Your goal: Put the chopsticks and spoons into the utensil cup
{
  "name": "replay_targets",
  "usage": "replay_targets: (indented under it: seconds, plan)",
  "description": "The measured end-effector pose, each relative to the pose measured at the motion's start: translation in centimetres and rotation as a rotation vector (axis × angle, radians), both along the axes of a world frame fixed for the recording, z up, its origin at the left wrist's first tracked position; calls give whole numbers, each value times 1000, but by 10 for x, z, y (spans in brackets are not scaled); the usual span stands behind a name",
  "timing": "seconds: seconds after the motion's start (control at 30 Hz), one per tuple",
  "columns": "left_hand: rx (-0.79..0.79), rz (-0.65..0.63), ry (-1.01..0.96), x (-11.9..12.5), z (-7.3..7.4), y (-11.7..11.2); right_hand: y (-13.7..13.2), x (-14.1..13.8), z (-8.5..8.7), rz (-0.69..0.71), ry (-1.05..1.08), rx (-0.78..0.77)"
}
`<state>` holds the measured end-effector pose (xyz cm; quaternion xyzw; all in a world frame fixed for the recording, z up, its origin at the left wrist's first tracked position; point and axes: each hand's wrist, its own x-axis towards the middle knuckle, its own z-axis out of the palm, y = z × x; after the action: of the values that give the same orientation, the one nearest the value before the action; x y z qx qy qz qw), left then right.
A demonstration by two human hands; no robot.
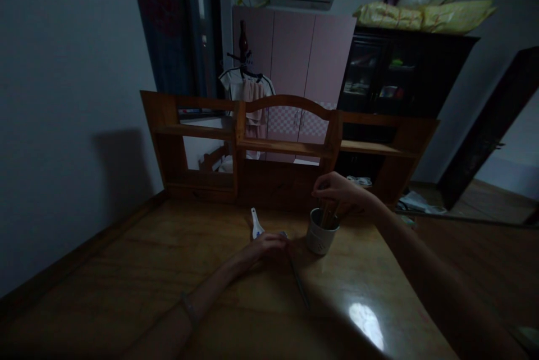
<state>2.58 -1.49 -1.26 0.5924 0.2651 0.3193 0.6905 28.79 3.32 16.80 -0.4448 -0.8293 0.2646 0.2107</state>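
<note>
My right hand (334, 187) is closed in a pinch above a pale round utensil holder (320, 241), at the tops of the brown chopsticks (327, 215) standing in it. Lower and to the left, my left hand (269, 243) rests on the table with its fingers curled down; what lies under them is hidden. A white spoon (255, 224) with a blue mark lies just beyond that hand, its handle pointing away from me. From beside the left fingertips a thin dark stick-like utensil (300, 281) runs toward me on the table. A small blue-and-white piece shows past these fingertips.
The wooden table (202, 270) has a shelf unit (286, 149) along its back edge. A wall (63, 124) borders the left side. Behind stand a pink wardrobe (292, 62), a dark cabinet (387, 79) and hanging clothes (248, 90). The room is dim.
</note>
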Motion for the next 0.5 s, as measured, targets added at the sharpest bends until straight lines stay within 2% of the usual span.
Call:
replay_targets:
  seconds: [0.2, 0.5]
  plan:
    - [-8, -29, -44, -1, -1, -2, 16, -2, -25, -29, -46, -95]
    - [-18, -37, -36, -1, -8, 4, 11, -9, -41, 17, -66, -143]
